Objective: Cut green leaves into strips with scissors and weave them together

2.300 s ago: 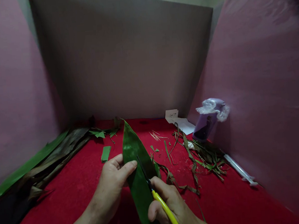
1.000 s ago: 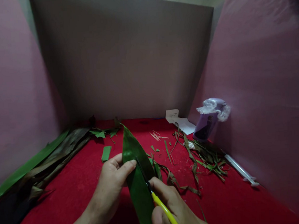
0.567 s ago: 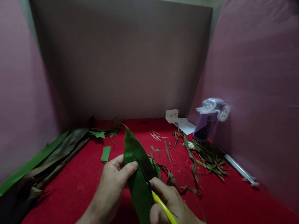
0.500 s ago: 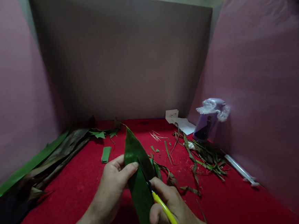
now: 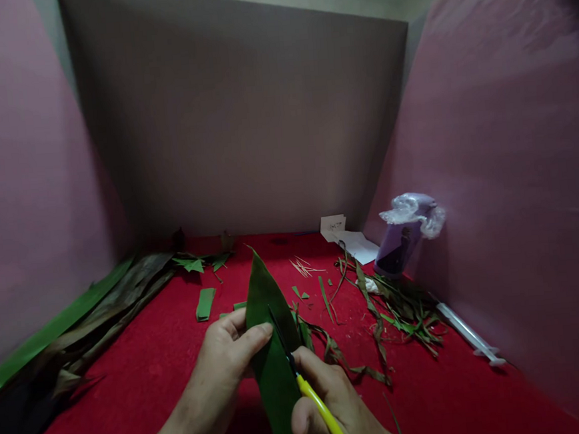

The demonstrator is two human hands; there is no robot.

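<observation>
A long green leaf (image 5: 271,372) with a pointed tip stands upright in front of me. My left hand (image 5: 230,355) pinches its left edge, thumb on the near face and fingers behind. My right hand (image 5: 333,394) grips yellow-handled scissors (image 5: 318,405) from the right. Their dark blade lies across the leaf's near face, its tip close to my left thumb. Whether the other blade is behind the leaf is hidden. Cut green leaf pieces (image 5: 205,304) lie on the red cloth beyond my left hand.
Long green and dried leaves (image 5: 106,305) lie along the left wall. Thin wooden sticks (image 5: 303,267) rest mid-cloth. On the right are a heap of leaf strips (image 5: 407,308), a syringe (image 5: 469,333), a purple container (image 5: 397,245) topped with clear plastic, and white papers (image 5: 356,246).
The leaf tip has shifted slightly right and down, and my left hand has moved a little right with it. The scissors stay nearly in place against the leaf.
</observation>
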